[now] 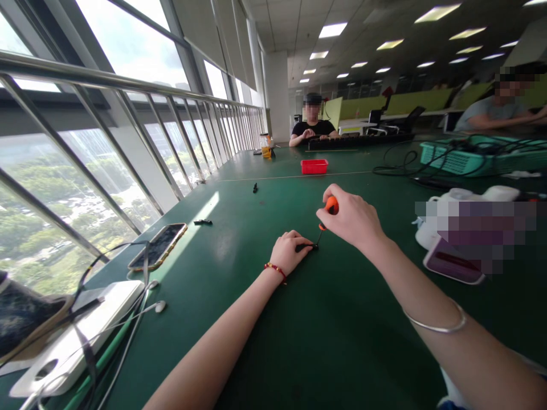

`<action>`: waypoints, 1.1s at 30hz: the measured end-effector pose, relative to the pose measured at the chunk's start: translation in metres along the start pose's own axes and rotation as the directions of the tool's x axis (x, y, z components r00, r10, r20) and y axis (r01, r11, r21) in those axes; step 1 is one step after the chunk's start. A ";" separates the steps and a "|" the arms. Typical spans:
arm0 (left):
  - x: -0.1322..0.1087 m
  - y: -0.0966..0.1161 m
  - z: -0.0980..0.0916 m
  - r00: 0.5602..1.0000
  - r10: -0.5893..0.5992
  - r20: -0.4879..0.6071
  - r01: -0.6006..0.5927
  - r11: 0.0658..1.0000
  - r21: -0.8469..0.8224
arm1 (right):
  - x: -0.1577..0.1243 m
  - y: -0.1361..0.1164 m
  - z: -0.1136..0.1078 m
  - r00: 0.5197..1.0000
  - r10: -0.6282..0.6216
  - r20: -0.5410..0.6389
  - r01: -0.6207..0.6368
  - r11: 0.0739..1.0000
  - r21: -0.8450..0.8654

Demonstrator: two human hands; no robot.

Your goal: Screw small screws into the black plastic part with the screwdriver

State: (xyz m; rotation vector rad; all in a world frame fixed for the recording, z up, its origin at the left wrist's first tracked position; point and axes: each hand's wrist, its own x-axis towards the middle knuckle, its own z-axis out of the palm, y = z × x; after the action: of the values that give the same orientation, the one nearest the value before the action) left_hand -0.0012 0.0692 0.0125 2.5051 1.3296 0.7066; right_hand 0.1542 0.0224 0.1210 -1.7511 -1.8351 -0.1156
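My right hand (352, 216) is closed around the orange handle of a screwdriver (331, 205). The screwdriver's thin shaft slants down, and its tip meets one end of a small black part (304, 247) on the green table. My left hand (288, 253) pins that black part down, with the fingers closed over its other end. Much of the part is hidden under the fingers, so its kind cannot be made out. Similar small black pieces (203, 222) lie farther left on the table.
A red tray (314, 166) stands ahead. Left are a phone (159, 246), a white flat device (81, 336), earphones and cables. To the right, a teal basket (453, 159) holds black cables, near a white container (427, 228). Another person (314, 128) sits at the far end.
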 end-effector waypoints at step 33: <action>-0.001 0.002 0.002 0.998 0.060 -0.008 -0.059 0.994 0.097 | -0.002 -0.003 0.001 0.996 0.057 -0.069 -0.062 0.995 -0.073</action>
State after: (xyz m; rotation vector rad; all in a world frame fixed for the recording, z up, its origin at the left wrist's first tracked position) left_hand 0.0003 0.0672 0.0111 2.6304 1.3286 0.6845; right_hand 0.1504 0.0210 0.1203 -1.8296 -1.7499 -0.2195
